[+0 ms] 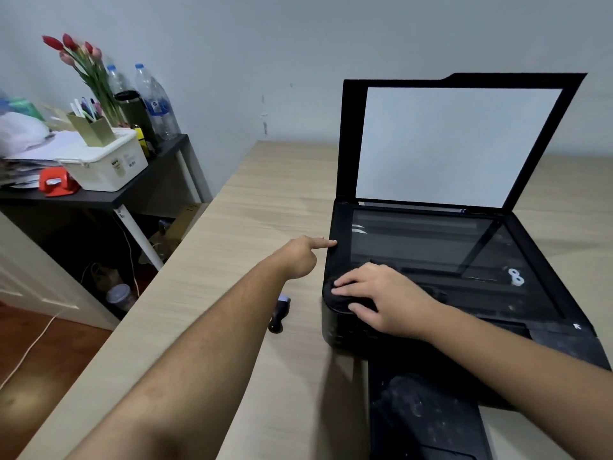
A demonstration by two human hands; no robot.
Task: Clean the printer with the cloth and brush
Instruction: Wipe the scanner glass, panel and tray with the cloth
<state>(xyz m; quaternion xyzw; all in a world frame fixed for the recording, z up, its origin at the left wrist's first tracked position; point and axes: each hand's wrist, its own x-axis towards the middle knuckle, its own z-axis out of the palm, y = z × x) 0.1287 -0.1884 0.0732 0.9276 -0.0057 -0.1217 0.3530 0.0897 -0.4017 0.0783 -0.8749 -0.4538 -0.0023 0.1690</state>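
A counter [265,200] of pale wood grain was seen, with its far edge set against a plain grey wall. The floor at the left was of reddish wood, and one white cable was laid across it.

One black printer [517,260] was placed on the right part of the counter, with its scanner lid raised upright and its tray pulled out toward the near edge. One black cloth [333,300] was pressed on the printer's near-left corner by the right hand [381,297], whose grip was spread flat over it. The left hand [300,257] was held out, and one straight finger was laid against the printer's left side. The other fingers were curled in and nothing was pinched. One small dark brush [280,313] was left on the counter just beside the printer's left side, partly covered by the left forearm.

Beyond the counter's left edge, a dark side table [109,199] was crowded. On it were two plastic bottles [159,101], one bunch of tulips [79,58], one white box [109,167], one pen holder [93,129] and one red object [58,180] beside a heap of papers.
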